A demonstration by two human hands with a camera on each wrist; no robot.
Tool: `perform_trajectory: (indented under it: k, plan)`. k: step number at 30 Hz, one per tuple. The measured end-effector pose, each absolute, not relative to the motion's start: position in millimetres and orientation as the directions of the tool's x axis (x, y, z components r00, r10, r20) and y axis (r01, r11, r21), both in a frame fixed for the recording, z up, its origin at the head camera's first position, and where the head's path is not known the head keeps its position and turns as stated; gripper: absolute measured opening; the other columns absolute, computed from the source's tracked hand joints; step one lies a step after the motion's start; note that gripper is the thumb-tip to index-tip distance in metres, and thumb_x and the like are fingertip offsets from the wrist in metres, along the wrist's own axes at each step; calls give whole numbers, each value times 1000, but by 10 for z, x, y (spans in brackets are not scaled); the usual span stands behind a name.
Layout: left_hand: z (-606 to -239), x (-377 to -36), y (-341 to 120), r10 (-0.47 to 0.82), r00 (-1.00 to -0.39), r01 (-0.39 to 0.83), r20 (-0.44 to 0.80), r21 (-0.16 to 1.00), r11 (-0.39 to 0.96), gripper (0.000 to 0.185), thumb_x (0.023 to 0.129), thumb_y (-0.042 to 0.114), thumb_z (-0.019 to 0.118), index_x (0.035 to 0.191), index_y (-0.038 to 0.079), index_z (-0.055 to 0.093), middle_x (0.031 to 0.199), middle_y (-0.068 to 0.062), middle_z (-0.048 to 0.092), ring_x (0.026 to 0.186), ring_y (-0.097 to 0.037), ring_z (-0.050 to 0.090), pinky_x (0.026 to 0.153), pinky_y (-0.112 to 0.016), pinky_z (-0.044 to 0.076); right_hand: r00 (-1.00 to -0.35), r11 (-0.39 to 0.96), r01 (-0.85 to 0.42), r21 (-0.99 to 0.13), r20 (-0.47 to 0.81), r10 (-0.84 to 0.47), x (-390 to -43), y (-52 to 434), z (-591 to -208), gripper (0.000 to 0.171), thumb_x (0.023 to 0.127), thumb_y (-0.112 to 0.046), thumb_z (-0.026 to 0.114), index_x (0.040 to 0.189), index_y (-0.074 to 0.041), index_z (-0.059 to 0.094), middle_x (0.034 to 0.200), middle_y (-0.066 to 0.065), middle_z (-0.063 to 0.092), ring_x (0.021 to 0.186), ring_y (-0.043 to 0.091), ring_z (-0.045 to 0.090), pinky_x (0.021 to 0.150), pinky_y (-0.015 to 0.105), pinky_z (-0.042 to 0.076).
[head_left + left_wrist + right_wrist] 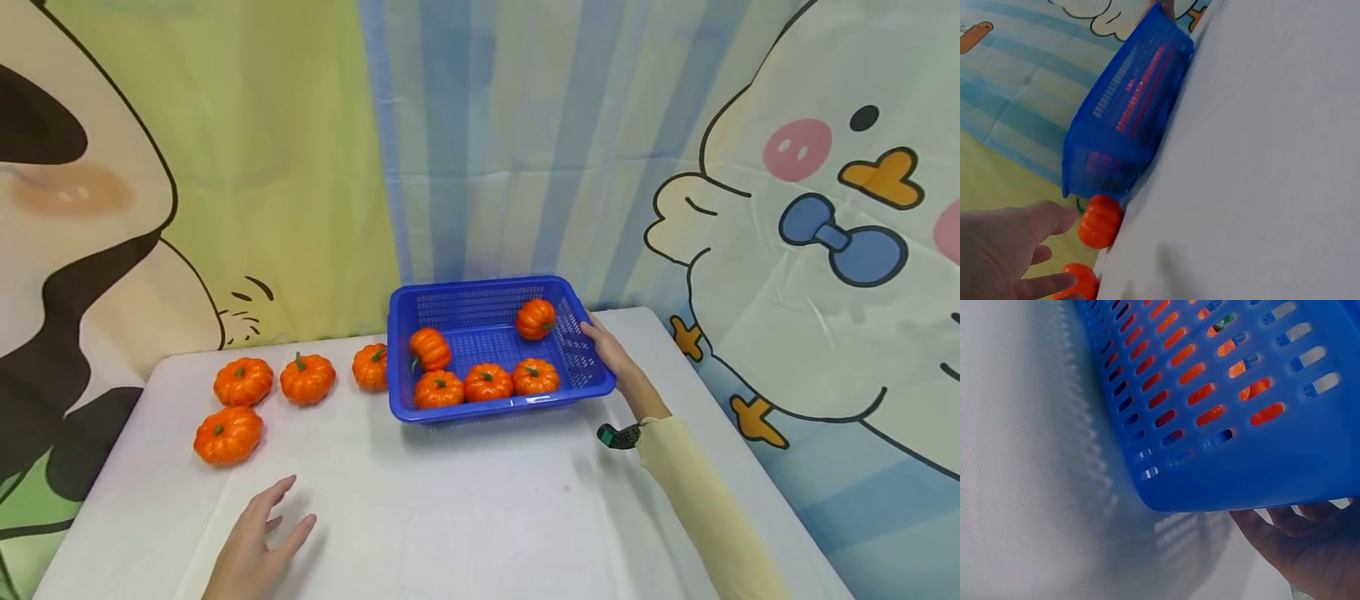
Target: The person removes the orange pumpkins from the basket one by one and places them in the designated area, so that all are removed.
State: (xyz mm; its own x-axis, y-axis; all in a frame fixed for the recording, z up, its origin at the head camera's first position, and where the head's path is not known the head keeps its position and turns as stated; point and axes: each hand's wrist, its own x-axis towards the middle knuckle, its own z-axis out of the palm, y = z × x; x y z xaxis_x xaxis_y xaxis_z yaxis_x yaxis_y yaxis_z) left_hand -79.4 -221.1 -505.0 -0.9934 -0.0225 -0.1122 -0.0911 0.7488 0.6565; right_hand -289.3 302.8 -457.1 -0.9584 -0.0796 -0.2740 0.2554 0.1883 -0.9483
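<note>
A blue plastic basket (480, 410) with slotted walls stands at the back of the white table, several small orange pumpkins (488, 382) inside it. My right hand (611, 352) grips the basket's right end at the rim. In the right wrist view, the fingers (1285, 531) of that hand lie against the outside of the wall; the thumb is hidden there. Over the front left of the table, my left hand (255, 546) holds nothing, its fingers apart and slightly bent. Nearest to it is a wide orange pumpkin (228, 436) with a short green stem.
More pumpkins (307, 379) sit on the left of the table, one of them (370, 367) close beside the basket's left wall. A black strap-like piece (619, 436) shows at the right wrist. Printed curtains (517, 150) hang right behind the table (465, 508).
</note>
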Motion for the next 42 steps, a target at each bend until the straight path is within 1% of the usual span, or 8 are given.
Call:
perform_trajectory:
  k: [15, 19, 24, 31, 33, 38, 40, 42]
  plan:
    - [-4820, -975, -1416, 238, -971, 146, -5, 779, 610, 49, 86, 24, 74, 131, 18, 56, 130, -3, 60, 116, -24, 62, 89, -35, 56, -964, 191, 237, -953, -255, -77, -2938, 3071, -4680, 58, 105, -42, 29, 155, -37, 2, 164, 12, 14, 144, 41, 28, 119, 55, 22]
    - [-4644, -1100, -1294, 373, -925, 300, 77, 750, 589, 47, 87, 28, 73, 130, 23, 56, 127, 1, 61, 111, -20, 63, 87, -34, 57, -964, 208, 242, -948, -260, -63, -2944, 3058, -4685, 57, 105, -44, 29, 155, -37, 3, 163, 12, 16, 142, 40, 31, 119, 55, 25]
    - [-4421, -1408, -1217, 516, -829, 487, 215, 732, 476, 45, 90, 25, 70, 131, 15, 55, 127, -3, 61, 113, -20, 62, 88, -30, 57, -963, 210, 247, -946, -263, -53, -2943, 3046, -4680, 57, 105, -42, 29, 155, -37, 3, 163, 12, 17, 141, 40, 32, 119, 55, 25]
    - [-4098, -2210, -1079, 506, -859, 352, 83, 813, 463, 47, 95, 22, 63, 135, 1, 51, 135, -21, 54, 118, -36, 60, 94, -42, 55, -966, 197, 230, -953, -248, -71, -2934, 3075, -4659, 58, 105, -42, 29, 155, -36, 2, 164, 11, 13, 144, 40, 28, 121, 54, 20]
    - [-4051, -2462, -1010, 521, -854, 352, 23, 762, 543, 49, 95, 25, 61, 135, -2, 50, 135, -23, 55, 116, -35, 60, 94, -45, 54, -967, 182, 228, -956, -244, -73, -2932, 3083, -4658, 58, 105, -41, 29, 156, -35, 2, 164, 12, 14, 144, 40, 27, 121, 54, 20]
    - [-4079, -2984, -817, 562, -823, 456, -76, 502, 735, 40, 94, 26, 60, 115, -8, 61, 105, -22, 62, 91, -29, 60, 82, -41, 53, -964, 177, 243, -954, -258, -66, -2924, 3075, -4673, 58, 105, -42, 29, 156, -35, 1, 164, 12, 12, 144, 40, 26, 120, 53, 21]
    - [-4107, -3135, -743, 551, -828, 466, -103, 422, 778, 39, 92, 24, 61, 116, -7, 62, 107, -23, 60, 93, -32, 59, 84, -43, 51, -964, 188, 244, -951, -260, -61, -2927, 3062, -4679, 58, 105, -42, 29, 156, -35, 2, 164, 11, 12, 145, 39, 25, 121, 53, 19]
    - [-4138, -3256, -680, 531, -837, 462, -130, 352, 814, 46, 92, 23, 62, 129, -3, 57, 125, -25, 55, 108, -37, 58, 94, -46, 50, -964, 187, 244, -952, -259, -61, -2934, 3047, -4683, 58, 105, -42, 30, 156, -35, 3, 164, 10, 11, 146, 38, 24, 122, 53, 18]
